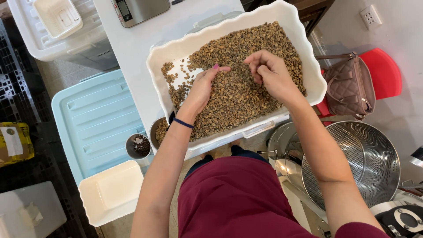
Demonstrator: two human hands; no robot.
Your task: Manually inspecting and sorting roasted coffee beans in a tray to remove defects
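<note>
Here, a big white table holds a white tray with wavy edges. The tray is long from near left to far right, and it sits a bit turned on the table. It is nearly full of small tan beans. The beans lie right under both hands, and they spread the same long way as the tray. At the far left corner of the tray the white bottom shows through.

Left of the table is a light blue lid. To the right, a shiny metal bowl with holes sits low, and a brown bag rests on a red chair behind it.

A smaller white tray sits near on the left. A small metal cup with dark bits stands by it, near the left arm.

The left hand lies on the beans, partly curled, with its fingers pointing far and right. I cannot tell if it holds any. The right hand is just above the beans, with its fingers pinched close together, maybe on a bean, but I cannot see one. Both hands are about the same way from the beans; the left one touches them.
</note>
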